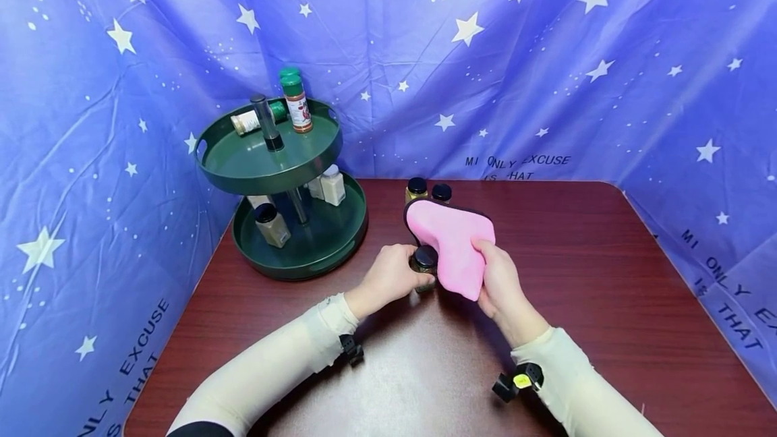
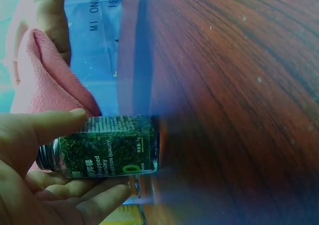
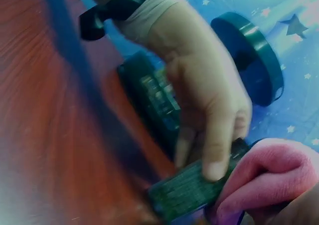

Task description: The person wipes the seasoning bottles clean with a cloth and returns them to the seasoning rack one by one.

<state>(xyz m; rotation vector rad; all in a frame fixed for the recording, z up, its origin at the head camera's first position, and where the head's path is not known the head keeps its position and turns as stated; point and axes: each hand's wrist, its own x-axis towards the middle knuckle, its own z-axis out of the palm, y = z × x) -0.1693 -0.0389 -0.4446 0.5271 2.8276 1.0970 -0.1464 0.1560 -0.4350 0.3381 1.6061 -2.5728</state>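
The two-tier stand (image 1: 261, 189) stood toward the person's left on the table (image 1: 577, 241), with the curtain (image 1: 388, 52) behind both; on its upper tray (image 1: 322, 156), I saw a lying bottle (image 1: 245, 123) behind the central post (image 1: 264, 117) and an upright bottle (image 1: 299, 113) right of it; on the lower tray (image 1: 303, 267), a front jar (image 1: 273, 229) sat toward the left, a rear jar (image 1: 333, 187) toward the right; right of the stand, the left hand (image 1: 391, 272) held the parsley jar (image 1: 425, 259), the cloth (image 1: 452, 241) just to its right in the right hand (image 1: 500, 282); two more jars (image 1: 416, 187) stood behind the cloth
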